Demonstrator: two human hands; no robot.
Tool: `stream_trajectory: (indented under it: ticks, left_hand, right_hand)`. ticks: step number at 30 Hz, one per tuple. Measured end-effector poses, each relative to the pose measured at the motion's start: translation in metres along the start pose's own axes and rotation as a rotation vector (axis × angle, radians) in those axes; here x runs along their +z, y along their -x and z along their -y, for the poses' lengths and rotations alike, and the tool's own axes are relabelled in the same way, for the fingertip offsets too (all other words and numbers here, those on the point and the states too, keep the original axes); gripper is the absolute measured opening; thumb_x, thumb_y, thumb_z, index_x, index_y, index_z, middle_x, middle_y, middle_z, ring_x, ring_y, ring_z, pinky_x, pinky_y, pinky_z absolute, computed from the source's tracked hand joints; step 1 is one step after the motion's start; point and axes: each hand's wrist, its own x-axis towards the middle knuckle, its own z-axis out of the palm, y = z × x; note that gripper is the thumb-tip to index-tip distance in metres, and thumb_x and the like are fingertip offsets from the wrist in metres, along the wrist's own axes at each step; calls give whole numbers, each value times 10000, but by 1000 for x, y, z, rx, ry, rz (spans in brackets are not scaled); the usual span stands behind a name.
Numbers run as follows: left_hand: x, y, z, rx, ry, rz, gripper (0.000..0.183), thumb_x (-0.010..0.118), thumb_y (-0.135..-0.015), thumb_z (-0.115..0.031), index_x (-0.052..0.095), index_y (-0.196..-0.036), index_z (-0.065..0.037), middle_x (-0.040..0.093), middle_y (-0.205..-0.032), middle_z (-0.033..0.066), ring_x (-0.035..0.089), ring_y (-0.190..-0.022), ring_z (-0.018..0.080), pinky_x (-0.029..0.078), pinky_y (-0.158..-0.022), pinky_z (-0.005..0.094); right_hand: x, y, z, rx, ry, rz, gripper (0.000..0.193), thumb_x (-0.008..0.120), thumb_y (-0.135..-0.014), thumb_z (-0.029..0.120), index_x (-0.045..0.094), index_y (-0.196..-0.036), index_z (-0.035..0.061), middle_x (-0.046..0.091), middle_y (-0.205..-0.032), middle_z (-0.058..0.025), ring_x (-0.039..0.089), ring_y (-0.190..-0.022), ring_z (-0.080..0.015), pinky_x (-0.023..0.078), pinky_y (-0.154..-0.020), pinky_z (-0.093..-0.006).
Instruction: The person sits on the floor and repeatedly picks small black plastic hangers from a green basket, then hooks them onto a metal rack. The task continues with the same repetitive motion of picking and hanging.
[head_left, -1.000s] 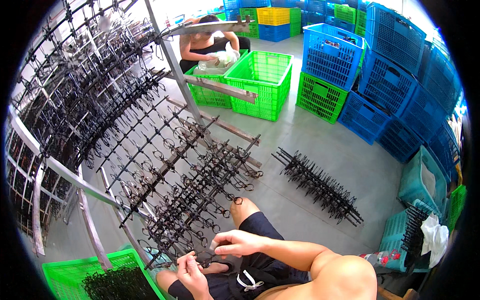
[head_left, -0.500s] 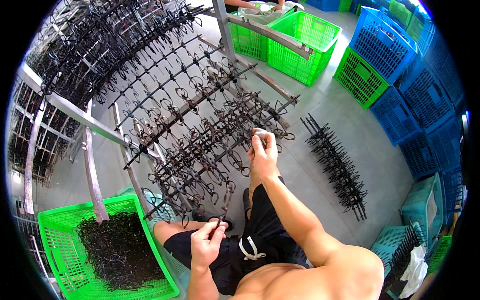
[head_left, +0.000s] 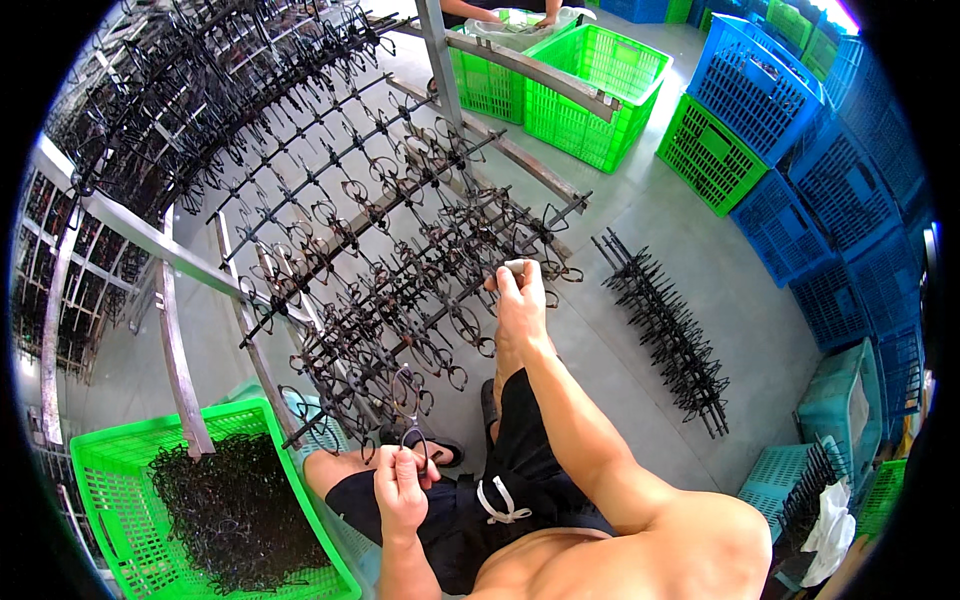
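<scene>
My left hand is closed in a pinch above my lap. It grips one end of a thin dark eyeglass frame, whose two round rims stand up toward the rack. My right hand is closed at the right end of the rack's near bars, with a pale wrap around one finger. What its fingers hold, if anything, is hidden. The rack's black bars carry rows of similar looped frames, crowded most densely on the nearest bars.
At lower left, a green crate holds a heap of small black pieces. A bundle of spiky black bars lies on the floor at right. Blue crates are stacked beyond it. Another person's hands work over a bag at the top.
The eyeglass frame in my left hand has turned from nearly edge-on to show both rims. My left hand has shifted slightly left; my right hand stays by the rack's end.
</scene>
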Motion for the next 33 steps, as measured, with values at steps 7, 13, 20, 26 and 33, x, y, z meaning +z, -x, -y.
stream_trajectory:
  ticks: [7,13,20,26,33]
  left_hand:
    - [5,-9,-2,-83,-38,-154,251,406,-973,-227,529,-949,-10,381,-641,-33,335,-509,42,271,-453,182]
    - [15,-28,-6,-35,62,-150,266,438,-959,-205,556,-976,33,390,-642,-38,320,-514,33,258,-457,186]
    - [30,-46,-18,-113,-35,8,256,513,-917,-191,626,-857,30,414,-563,-70,316,-484,11,233,-447,176]
    - [36,-46,-20,-84,301,1,201,467,-893,-97,512,-1068,-8,429,-712,-4,403,-604,64,324,-510,176]
    - [9,-9,6,-111,174,152,404,393,-753,184,436,-1120,20,524,-972,88,557,-934,172,456,-869,297]
  right_hand:
    - [2,-6,-22,-23,-110,4,168,620,-847,133,484,-873,38,523,-723,2,508,-636,-64,409,-564,-214]
    - [-12,-1,-12,-196,147,-19,235,629,-832,150,502,-984,25,544,-857,-77,536,-801,-187,432,-720,-312]
    - [-49,64,72,-82,159,1162,238,584,-867,133,539,-1068,13,565,-867,-77,550,-749,-143,450,-655,-282]
    - [-69,15,55,-44,-125,442,141,519,-898,100,561,-987,-1,596,-794,-63,516,-502,-72,398,-414,-210]
    - [-45,-37,36,66,101,87,150,492,-900,124,514,-992,8,541,-703,-42,483,-416,-100,360,-350,-237]
